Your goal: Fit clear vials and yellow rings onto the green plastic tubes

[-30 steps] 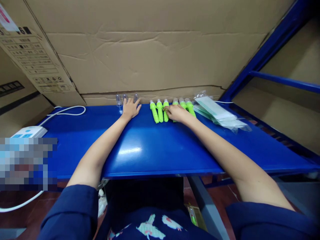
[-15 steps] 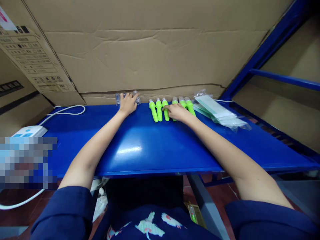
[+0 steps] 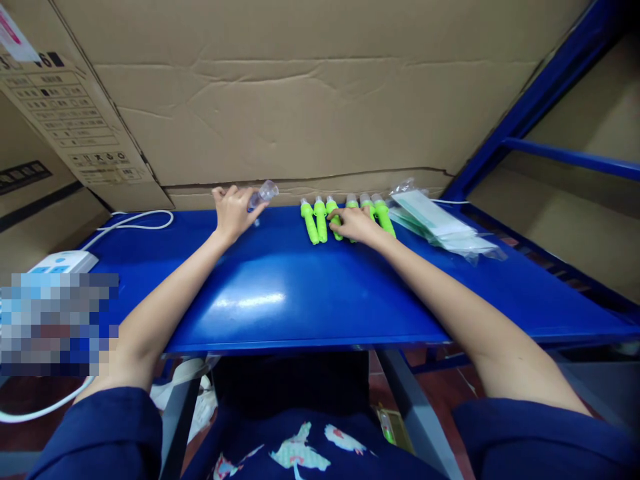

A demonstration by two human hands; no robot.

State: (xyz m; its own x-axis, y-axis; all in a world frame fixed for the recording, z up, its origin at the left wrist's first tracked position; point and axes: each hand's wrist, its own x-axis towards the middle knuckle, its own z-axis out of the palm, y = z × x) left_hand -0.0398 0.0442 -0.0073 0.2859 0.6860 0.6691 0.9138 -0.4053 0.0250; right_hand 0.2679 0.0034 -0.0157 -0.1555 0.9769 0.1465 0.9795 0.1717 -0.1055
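My left hand point(image 3: 233, 211) is at the back of the blue table point(image 3: 280, 293), closed on small clear plastic caps point(image 3: 264, 194), one sticking out to the right of the fingers. Several bright green pen-like tubes point(image 3: 315, 221) with pale tips lie side by side near the back edge. My right hand point(image 3: 354, 225) rests on that row, fingers curled on one green tube point(image 3: 336, 223) that lies tilted out of line.
A stack of clear plastic bags point(image 3: 437, 225) lies right of the tubes. A white device point(image 3: 63, 262) with a white cable point(image 3: 143, 220) sits at the table's left. Cardboard boxes point(image 3: 300, 100) wall the back; a blue shelf frame point(image 3: 530, 113) rises at right.
My left hand closed over the clear caps at the back, lifted them and shifted left. My right hand stayed on the green tubes and nudged one askew.
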